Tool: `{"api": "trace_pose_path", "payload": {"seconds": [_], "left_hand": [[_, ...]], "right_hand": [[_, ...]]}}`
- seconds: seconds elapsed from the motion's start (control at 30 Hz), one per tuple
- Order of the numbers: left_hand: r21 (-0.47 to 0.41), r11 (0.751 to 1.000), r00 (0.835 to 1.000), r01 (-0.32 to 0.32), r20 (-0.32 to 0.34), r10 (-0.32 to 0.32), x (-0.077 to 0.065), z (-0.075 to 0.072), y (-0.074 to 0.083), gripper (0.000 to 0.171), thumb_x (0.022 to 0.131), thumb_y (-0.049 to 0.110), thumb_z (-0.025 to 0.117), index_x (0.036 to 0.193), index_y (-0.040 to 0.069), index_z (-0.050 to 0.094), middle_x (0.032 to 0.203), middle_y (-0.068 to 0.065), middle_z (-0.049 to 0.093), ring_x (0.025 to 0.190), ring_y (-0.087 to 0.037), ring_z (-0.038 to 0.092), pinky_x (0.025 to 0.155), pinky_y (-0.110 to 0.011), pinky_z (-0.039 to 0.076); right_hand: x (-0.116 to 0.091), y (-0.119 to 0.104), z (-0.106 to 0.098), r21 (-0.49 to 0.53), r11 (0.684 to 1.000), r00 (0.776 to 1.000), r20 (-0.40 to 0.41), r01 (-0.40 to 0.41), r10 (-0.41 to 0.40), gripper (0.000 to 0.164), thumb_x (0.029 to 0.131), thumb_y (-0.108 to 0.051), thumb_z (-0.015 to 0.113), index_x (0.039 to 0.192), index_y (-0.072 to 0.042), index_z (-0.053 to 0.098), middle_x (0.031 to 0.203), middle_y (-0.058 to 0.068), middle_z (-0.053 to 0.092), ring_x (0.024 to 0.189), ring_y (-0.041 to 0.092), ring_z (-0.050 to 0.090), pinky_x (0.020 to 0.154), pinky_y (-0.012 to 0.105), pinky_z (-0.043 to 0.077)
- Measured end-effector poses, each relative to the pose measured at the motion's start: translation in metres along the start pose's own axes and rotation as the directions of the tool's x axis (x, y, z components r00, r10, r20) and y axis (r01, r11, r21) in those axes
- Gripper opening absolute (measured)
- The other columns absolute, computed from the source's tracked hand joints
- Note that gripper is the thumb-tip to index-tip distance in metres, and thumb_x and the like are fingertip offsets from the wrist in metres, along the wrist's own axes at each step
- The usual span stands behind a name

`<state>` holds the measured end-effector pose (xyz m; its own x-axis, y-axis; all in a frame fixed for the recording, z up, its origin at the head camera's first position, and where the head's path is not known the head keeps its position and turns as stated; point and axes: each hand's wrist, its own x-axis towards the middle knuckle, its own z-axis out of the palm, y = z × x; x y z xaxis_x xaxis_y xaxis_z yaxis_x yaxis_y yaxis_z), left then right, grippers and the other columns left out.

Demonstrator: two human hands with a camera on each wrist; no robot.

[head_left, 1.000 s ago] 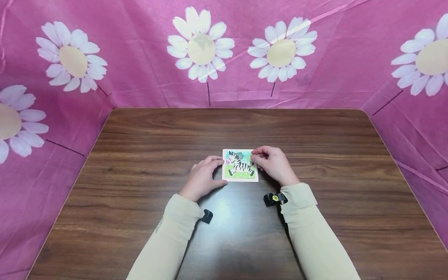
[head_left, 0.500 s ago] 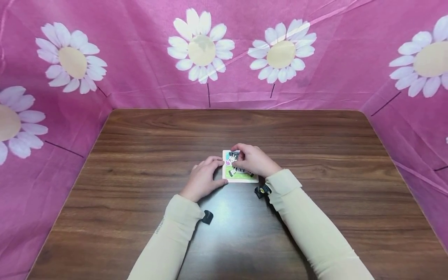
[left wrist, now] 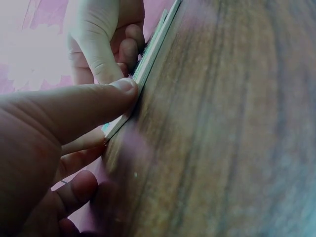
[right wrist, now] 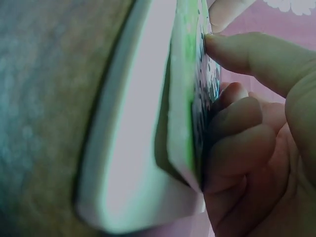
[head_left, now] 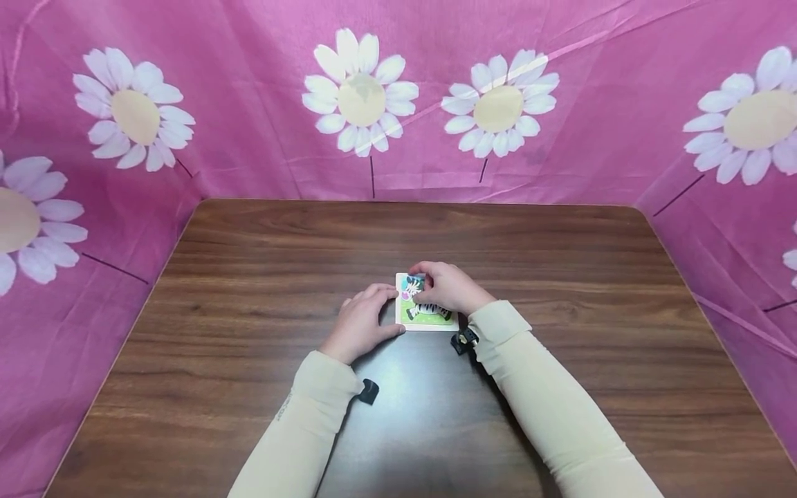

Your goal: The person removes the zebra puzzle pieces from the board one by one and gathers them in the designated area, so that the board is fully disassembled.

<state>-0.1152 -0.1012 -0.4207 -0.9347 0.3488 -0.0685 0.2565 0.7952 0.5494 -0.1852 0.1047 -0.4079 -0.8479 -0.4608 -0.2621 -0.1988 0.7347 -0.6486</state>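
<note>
A small square zebra puzzle point(head_left: 429, 319) with a pale frame lies flat on the table. At its left side my left hand point(head_left: 358, 321) holds it, thumb by the near left corner and fingertips at the left edge. My right hand point(head_left: 454, 287) covers the upper right of the picture, its thumb and bent fingers touching the zebra. I cannot tell whether they pinch a loose piece. In the right wrist view the green picture layer point(right wrist: 180, 123) stands up from the frame point(right wrist: 133, 123), with a narrow gap along its edge. The left wrist view shows my thumb point(left wrist: 111, 98) on the puzzle's edge.
The brown wood-grain table point(head_left: 280, 249) extends around the puzzle on all sides. Pink cloth point(head_left: 423, 166) printed with large white daisies hangs behind the table and along both sides. Each wrist wears a black strap-on camera point(head_left: 463, 341), close over the tabletop.
My right hand has moved left from the puzzle's right edge onto the zebra's middle, and stays there over the last half second. The left hand keeps its place. The head view has tilted slightly up.
</note>
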Motion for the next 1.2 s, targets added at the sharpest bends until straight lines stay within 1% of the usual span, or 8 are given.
{"api": "trace_pose_path", "payload": {"seconds": [0.23, 0.47, 0.7, 0.83, 0.97, 1.2], "left_hand": [[-0.010, 1.000, 1.000, -0.012, -0.019, 0.012, -0.0016, 0.0002, 0.0006, 0.065, 0.083, 0.038, 0.081, 0.137, 0.011, 0.060, 0.143, -0.003, 0.055, 0.131, -0.025, 0.051, 0.097, -0.048, 0.041], [-0.003, 1.000, 0.999, -0.024, -0.041, 0.024, -0.0013, 0.0005, 0.0000, 0.064, 0.082, 0.038, 0.082, 0.136, 0.011, 0.061, 0.142, -0.002, 0.056, 0.129, -0.025, 0.053, 0.095, -0.048, 0.041], [-0.006, 1.000, 1.000, -0.003, -0.013, 0.003, -0.0012, 0.0010, -0.0003, 0.065, 0.083, 0.039, 0.081, 0.138, 0.012, 0.059, 0.144, -0.002, 0.054, 0.131, -0.025, 0.051, 0.097, -0.047, 0.040], [-0.006, 1.000, 1.000, -0.012, -0.024, 0.012, -0.0017, 0.0015, 0.0003, 0.064, 0.083, 0.039, 0.081, 0.137, 0.012, 0.060, 0.143, -0.002, 0.055, 0.130, -0.025, 0.052, 0.096, -0.048, 0.041], [-0.007, 1.000, 0.999, -0.021, -0.037, 0.020, -0.0015, 0.0013, 0.0005, 0.064, 0.082, 0.038, 0.081, 0.136, 0.011, 0.060, 0.142, -0.003, 0.055, 0.129, -0.026, 0.052, 0.096, -0.048, 0.041], [-0.015, 1.000, 0.999, -0.020, -0.036, 0.019, -0.0025, 0.0006, -0.0001, 0.064, 0.081, 0.037, 0.082, 0.136, 0.011, 0.061, 0.142, -0.003, 0.056, 0.129, -0.026, 0.053, 0.095, -0.048, 0.041]], "right_hand": [[-0.0025, -0.0002, 0.0022, -0.009, 1.000, 1.000, -0.018, 0.003, -0.003, 0.050, 0.087, -0.019, 0.076, 0.134, -0.011, 0.062, 0.073, 0.000, 0.056, 0.061, 0.012, 0.050, 0.058, 0.028, 0.041], [-0.0025, -0.0019, 0.0005, -0.023, 0.999, 0.999, -0.027, 0.030, -0.031, 0.046, 0.085, -0.018, 0.076, 0.129, -0.008, 0.062, 0.074, -0.001, 0.056, 0.062, 0.012, 0.050, 0.059, 0.029, 0.041], [0.0002, -0.0028, -0.0002, -0.006, 1.000, 1.000, -0.010, 0.004, -0.004, 0.043, 0.084, -0.017, 0.078, 0.123, -0.007, 0.062, 0.073, -0.001, 0.054, 0.063, 0.012, 0.049, 0.062, 0.029, 0.041], [0.0002, -0.0027, -0.0001, 0.012, 1.000, 1.000, -0.018, -0.004, 0.004, 0.043, 0.083, -0.016, 0.079, 0.121, -0.009, 0.061, 0.073, -0.001, 0.054, 0.064, 0.013, 0.050, 0.063, 0.029, 0.041], [-0.0007, -0.0010, 0.0013, 0.041, 0.999, 0.999, -0.046, -0.002, 0.003, 0.041, 0.082, -0.015, 0.079, 0.118, -0.010, 0.061, 0.073, -0.001, 0.052, 0.065, 0.014, 0.048, 0.063, 0.030, 0.039], [-0.0029, 0.0026, 0.0060, 0.139, 0.990, 0.993, -0.113, 0.032, -0.016, 0.040, 0.078, -0.010, 0.083, 0.112, -0.011, 0.061, 0.072, -0.002, 0.048, 0.065, 0.014, 0.046, 0.066, 0.031, 0.039]]}}
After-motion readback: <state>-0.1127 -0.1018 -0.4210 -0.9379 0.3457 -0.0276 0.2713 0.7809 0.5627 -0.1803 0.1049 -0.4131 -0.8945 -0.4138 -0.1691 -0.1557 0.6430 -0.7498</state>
